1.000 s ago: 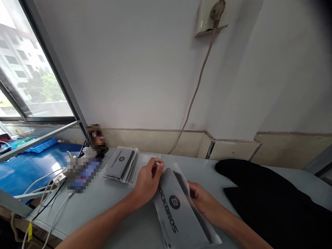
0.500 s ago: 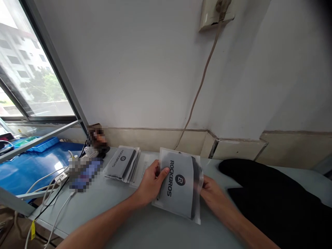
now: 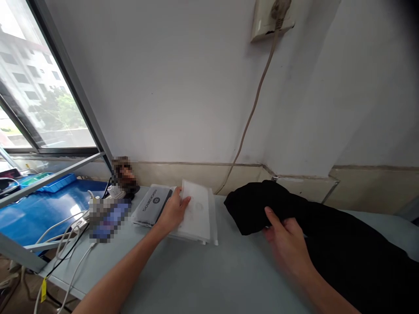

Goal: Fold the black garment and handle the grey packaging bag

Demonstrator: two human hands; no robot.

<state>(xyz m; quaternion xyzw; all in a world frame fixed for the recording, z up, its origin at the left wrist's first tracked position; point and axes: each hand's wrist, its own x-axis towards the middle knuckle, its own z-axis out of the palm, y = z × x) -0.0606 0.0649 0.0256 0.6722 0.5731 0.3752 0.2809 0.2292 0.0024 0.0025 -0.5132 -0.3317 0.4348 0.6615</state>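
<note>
My left hand (image 3: pixel 172 212) rests on the left edge of a flat pile of clear empty bags (image 3: pixel 198 213), thumb on top and fingers curled round the edge. Just left of it lies a stack of packed grey bags printed ROCKBROS (image 3: pixel 151 206). My right hand (image 3: pixel 285 242) grips a fold of black cloth (image 3: pixel 250 204), which sticks out to the left from a larger heap of black cloth (image 3: pixel 353 253) on the right of the grey table (image 3: pixel 209 279).
A power strip with white cables (image 3: pixel 73 226) and a blurred-out object sit at the table's left end. A blue surface (image 3: pixel 32 209) and a window lie beyond. A cord (image 3: pixel 252 113) runs down the wall from a socket (image 3: pixel 268 19).
The packed ROCKBROS bag held in both hands now lies on the stack at left. My left hand moved to the clear bags. My right hand went to the black cloth and drew it leftward.
</note>
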